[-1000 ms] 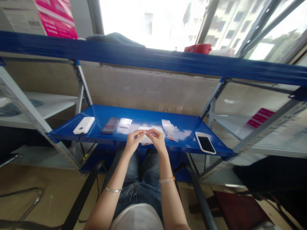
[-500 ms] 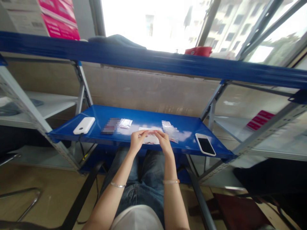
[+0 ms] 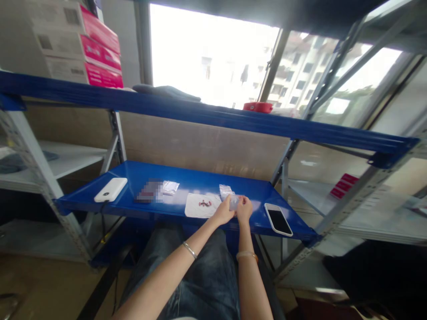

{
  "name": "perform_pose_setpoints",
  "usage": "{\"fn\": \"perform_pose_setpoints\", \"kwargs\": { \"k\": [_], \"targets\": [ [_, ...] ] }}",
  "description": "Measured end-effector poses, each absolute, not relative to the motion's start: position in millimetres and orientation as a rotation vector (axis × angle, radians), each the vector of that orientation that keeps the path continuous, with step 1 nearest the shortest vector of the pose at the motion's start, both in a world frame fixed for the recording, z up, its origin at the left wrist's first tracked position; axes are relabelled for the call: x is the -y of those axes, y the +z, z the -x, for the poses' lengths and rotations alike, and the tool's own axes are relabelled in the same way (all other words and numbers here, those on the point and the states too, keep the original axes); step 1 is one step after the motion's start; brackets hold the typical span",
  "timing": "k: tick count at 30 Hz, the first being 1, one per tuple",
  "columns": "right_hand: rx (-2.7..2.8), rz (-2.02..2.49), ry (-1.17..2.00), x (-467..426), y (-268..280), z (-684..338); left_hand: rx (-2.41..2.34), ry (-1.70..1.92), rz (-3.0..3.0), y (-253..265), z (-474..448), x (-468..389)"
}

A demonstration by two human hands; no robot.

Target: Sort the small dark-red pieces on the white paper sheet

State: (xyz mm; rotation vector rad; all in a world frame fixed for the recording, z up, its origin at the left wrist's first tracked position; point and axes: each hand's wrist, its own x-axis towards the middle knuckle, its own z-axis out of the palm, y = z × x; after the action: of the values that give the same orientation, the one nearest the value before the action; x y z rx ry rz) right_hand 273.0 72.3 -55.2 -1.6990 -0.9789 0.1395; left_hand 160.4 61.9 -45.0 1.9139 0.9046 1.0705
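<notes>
Between my hands is a small clear plastic bag (image 3: pixel 235 202), above the right part of the blue table (image 3: pixel 196 174). My left hand (image 3: pixel 225 212) pinches its left side. The fingers of my right hand (image 3: pixel 245 208) are closed at its right edge, near a small reddish bit too blurred to name. Just left of my hands lies a white sheet (image 3: pixel 192 209), with a little cluster of dark and red pieces (image 3: pixel 204 203) on it. Behind my hands, more clear plastic bags (image 3: pixel 225 190) lie on the table, partly hidden.
A phone (image 3: pixel 279 220) lies near the right end. To the left are a white power bank (image 3: pixel 111 190) with a cable, a pixelated dark item (image 3: pixel 147 192) and a clear packet (image 3: pixel 171 187). A blue shelf beam (image 3: pixel 207 116) crosses above the table.
My hands have moved right, off the white sheet and over to the plastic bags, and now hold a clear bag. The dark and red pieces on the sheet are uncovered. The view has tilted up.
</notes>
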Motion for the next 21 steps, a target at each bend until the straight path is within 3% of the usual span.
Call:
{"fn": "perform_pose_setpoints", "kwargs": {
  "k": [8,15,21],
  "targets": [
    [1.002,1.948,0.067,-90,-69,-271,-1.221,0.919,-2.167,-54,-142,-56],
    [0.972,2.032,-0.024,-94,-70,-264,-1.463,1.071,-2.112,-65,-101,-44],
    [0.945,1.864,-0.282,-78,-64,-258,-1.639,1.255,-2.140,-92,-65,-46]
  ]
}}
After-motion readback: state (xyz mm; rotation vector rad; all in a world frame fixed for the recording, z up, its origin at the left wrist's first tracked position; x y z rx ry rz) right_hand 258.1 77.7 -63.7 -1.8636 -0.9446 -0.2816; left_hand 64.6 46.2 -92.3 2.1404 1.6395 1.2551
